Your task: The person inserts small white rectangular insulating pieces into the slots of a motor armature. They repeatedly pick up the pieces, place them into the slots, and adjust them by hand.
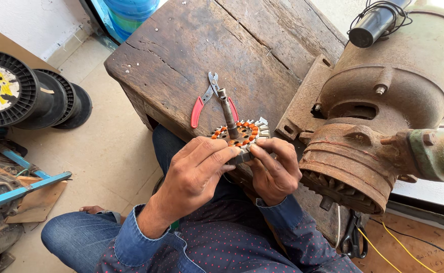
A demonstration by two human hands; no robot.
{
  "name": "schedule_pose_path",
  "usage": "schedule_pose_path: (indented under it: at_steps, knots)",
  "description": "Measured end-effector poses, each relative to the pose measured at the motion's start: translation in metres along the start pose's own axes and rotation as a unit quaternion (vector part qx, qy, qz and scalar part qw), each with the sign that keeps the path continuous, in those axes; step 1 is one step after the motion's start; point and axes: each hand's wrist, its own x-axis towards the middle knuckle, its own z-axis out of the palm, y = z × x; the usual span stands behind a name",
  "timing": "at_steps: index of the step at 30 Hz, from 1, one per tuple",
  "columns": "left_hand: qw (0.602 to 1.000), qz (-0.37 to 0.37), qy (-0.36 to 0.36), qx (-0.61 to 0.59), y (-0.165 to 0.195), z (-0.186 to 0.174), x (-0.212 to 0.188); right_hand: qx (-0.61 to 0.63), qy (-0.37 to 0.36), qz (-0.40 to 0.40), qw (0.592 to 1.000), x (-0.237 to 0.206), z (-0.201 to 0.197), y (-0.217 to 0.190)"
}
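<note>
A round motor stator (242,134) with copper-orange windings and a steel shaft standing up from its middle rests at the near edge of a worn wooden bench (207,45). My left hand (196,169) covers its near left side, fingers laid over the rim. My right hand (274,169) grips its near right side, fingertips curled against the rim. Both hands hold the stator together. Its lower part is hidden behind my fingers.
Red-handled pliers (206,101) lie on the bench just behind the stator. A big rusty motor housing (384,106) stands at the right. Black wire spools (25,96) lie on the floor at the left. Black scissors (353,237) sit low right beside yellow wires.
</note>
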Motion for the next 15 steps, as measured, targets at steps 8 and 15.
schedule_pose_path:
  at_steps: [8,15]
  knots:
    - [1.000,-0.006,0.002,-0.001,0.002,-0.004,0.008,0.016,-0.024,0.021,0.999,0.010,0.001,-0.003]
    - [1.000,-0.018,0.009,-0.002,0.004,-0.009,0.017,0.023,-0.035,0.047,0.998,0.023,0.000,-0.014]
